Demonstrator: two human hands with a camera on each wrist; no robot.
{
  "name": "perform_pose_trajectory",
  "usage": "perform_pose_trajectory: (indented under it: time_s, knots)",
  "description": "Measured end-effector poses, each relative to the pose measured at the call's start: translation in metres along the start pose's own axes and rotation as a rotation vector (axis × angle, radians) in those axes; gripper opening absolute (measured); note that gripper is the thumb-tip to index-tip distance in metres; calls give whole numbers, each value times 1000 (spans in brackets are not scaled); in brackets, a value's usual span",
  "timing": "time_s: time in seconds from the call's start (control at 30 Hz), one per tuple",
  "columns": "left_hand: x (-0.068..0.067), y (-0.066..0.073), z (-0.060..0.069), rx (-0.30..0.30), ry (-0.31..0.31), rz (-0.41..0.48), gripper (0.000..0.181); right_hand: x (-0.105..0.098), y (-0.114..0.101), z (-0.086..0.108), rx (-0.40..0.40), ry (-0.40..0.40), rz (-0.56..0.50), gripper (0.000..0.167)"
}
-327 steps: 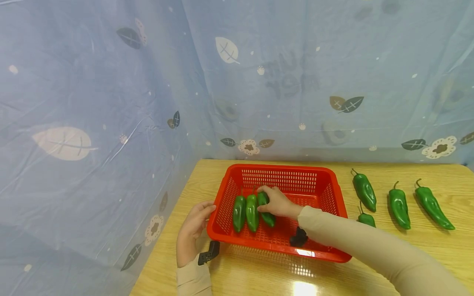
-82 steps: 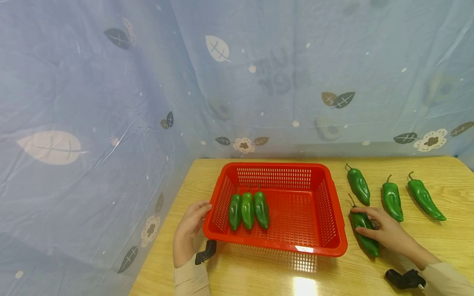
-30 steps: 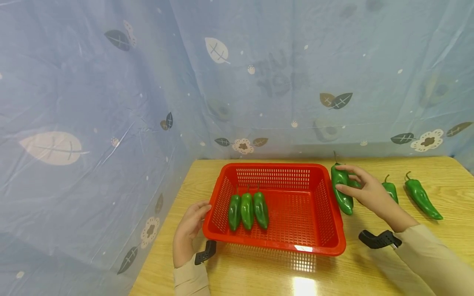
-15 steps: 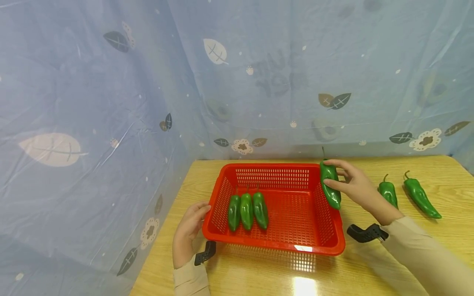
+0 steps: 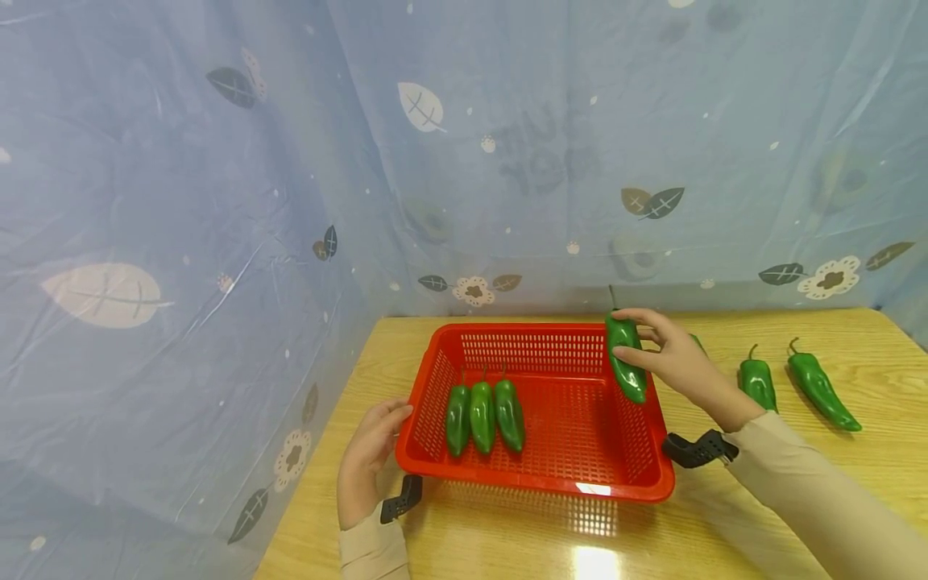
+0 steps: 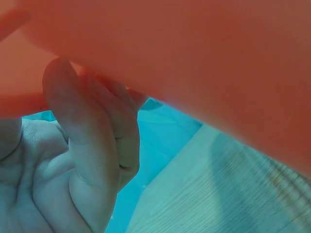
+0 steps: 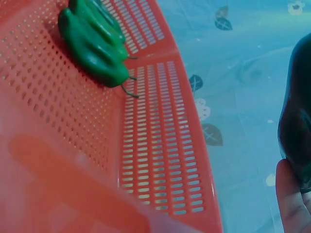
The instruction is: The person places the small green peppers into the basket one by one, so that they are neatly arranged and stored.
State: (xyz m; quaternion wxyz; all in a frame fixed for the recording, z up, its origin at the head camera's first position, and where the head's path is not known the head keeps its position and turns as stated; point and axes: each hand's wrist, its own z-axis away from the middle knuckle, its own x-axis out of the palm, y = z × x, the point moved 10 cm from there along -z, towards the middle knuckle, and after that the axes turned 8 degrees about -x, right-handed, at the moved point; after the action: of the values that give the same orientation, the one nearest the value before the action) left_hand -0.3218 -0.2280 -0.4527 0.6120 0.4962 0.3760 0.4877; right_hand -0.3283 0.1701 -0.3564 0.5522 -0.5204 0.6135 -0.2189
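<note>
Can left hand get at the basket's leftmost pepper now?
Probably yes: the left hand is at the left end of the red basket, and the leftmost pepper lies just inside, uncovered. Only the side wall stands between.

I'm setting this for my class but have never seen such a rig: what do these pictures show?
No robot here: just a person's bare left hand and right hand. The wide picture comes from a camera worn on the head; the close ones, from one on each wrist. The left hand holds the left end of a basket on a table. Three peppers lie side by side inside it. The right hand holds a fourth pepper over the basket's right end. Two more peppers lie on the table to the right, and part of another pepper shows behind the right hand.
</note>
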Motion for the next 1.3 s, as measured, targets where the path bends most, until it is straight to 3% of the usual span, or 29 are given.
perform_pose_trajectory:
  time_s: [0.3, 0.73, 1.07, 1.3]
  knots:
    - [0, -2, 0, -9, 8, 7, 23, 9, -8, -6, -6, -14, -60, 55]
    - [-1, -3, -2, -19, 29, 8, 25, 25, -11, -23, -22, -17, -68, 54]
    - [-3, -3, -1, -27, 48, 17, 22, 50, -9, -38, -28, -50, -56, 52]
    - [-1, -2, 0, -20, 19, -6, 31, 73, -3, -47, 10, -82, -81, 52]
